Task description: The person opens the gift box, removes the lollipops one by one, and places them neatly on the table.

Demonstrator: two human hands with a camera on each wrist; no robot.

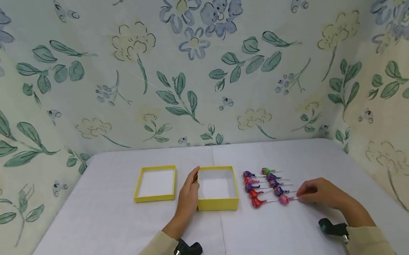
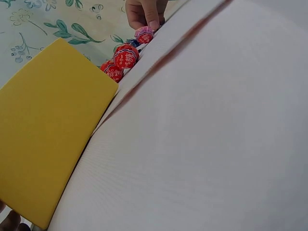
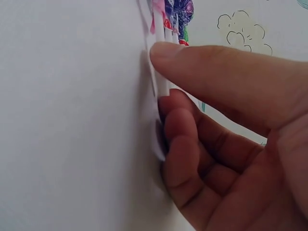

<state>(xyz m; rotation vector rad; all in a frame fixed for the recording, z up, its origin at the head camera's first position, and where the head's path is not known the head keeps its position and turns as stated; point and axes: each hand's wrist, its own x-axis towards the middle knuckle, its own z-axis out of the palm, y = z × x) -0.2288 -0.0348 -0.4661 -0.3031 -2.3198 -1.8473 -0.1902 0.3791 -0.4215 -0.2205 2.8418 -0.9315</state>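
At the middle of the table stands a yellow box (image 1: 218, 204), open at the top with a white inside. My left hand (image 1: 187, 197) rests against its left side, fingers fairly straight and reaching to the back corner. In the left wrist view the box's yellow wall (image 2: 57, 120) hides most of that hand. My right hand (image 1: 322, 193) pinches the white stick of a pink lollipop (image 1: 283, 199), the nearest one in the right column. Its thumb (image 3: 192, 62) lies over the stick in the right wrist view, with the other fingers curled below.
More wrapped lollipops lie in two columns right of the box, including a red one (image 1: 257, 203), a purple one (image 1: 279, 191) and a green one (image 1: 266, 171). A shallow yellow lid (image 1: 154, 198) lies left of the box. Flowered cloth (image 1: 202, 103) hangs behind the white table (image 1: 89, 237).
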